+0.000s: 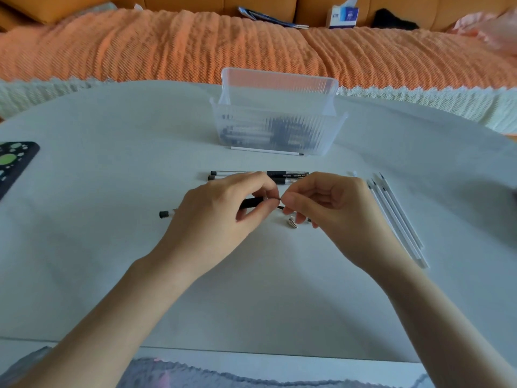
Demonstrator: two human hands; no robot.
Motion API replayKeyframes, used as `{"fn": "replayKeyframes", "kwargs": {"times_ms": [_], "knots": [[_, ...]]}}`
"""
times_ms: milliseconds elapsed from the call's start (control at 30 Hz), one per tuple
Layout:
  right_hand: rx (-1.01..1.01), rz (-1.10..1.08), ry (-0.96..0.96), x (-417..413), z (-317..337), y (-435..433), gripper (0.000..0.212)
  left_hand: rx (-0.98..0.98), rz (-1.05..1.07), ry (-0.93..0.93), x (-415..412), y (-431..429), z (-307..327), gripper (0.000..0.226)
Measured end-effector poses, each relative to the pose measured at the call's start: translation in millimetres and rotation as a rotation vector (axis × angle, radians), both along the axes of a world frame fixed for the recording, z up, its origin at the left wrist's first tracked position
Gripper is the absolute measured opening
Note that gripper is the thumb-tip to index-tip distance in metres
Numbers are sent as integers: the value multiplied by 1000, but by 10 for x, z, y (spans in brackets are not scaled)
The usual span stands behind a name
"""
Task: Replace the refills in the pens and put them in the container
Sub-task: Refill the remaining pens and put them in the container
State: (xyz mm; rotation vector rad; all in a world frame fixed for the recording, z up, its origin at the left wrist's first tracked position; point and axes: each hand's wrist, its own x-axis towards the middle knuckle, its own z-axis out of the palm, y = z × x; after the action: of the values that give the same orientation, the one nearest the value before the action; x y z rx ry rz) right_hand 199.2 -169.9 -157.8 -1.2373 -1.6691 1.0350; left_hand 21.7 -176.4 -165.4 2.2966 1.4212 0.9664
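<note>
Head view: by the table's [84, 261] left edge lies a dark device [14, 163], a broad stretch of white tabletop between it and the hands. The left hand [221, 211] grips a black pen [251, 203], its capped tail poking out leftward. Beyond the hands, two pens [260, 175] lie side by side. Farther back stands the clear container [277, 107], pens inside, with one refill [265, 150] along its near wall. A metal tip [292, 222] lies just below the fingers. The right hand [338, 211] pinches the refill end [280, 207] protruding from the held pen. Several spare refills [397, 217] lie slanted toward the right edge.
</note>
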Motion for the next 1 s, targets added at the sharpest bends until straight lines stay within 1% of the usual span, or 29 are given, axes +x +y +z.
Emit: {"fn": "replayKeyframes", "kwargs": {"times_ms": [200,367,433,500,600,667,800,900,1000], "knots": [[57,5,-83,30,26,-7,11,-81,32,-35,14,9,-8,9],[137,-126,-170,271,105,65,13,-163,33,-132,-89,56,18,11],[157,-196,-284,397,115,104,11,-169,42,-111,-103,54,16,8],[150,-226,-447,489,87,139,10,-150,46,-72,-93,46,3,6],[151,-205,-709,543,-5,172,13,-147,37,-52,-81,42,-12,6],[165,-181,-792,537,-39,186,9,-144,35,-42,-85,42,-12,7],[160,-159,-824,523,-64,200,5,-131,32,-31,-93,51,-29,8],[167,-162,-814,537,-57,205,10,-132,20,-41,-97,58,-36,8],[232,-182,-728,508,-29,178,11,-127,10,-38,-85,58,-24,7]]}}
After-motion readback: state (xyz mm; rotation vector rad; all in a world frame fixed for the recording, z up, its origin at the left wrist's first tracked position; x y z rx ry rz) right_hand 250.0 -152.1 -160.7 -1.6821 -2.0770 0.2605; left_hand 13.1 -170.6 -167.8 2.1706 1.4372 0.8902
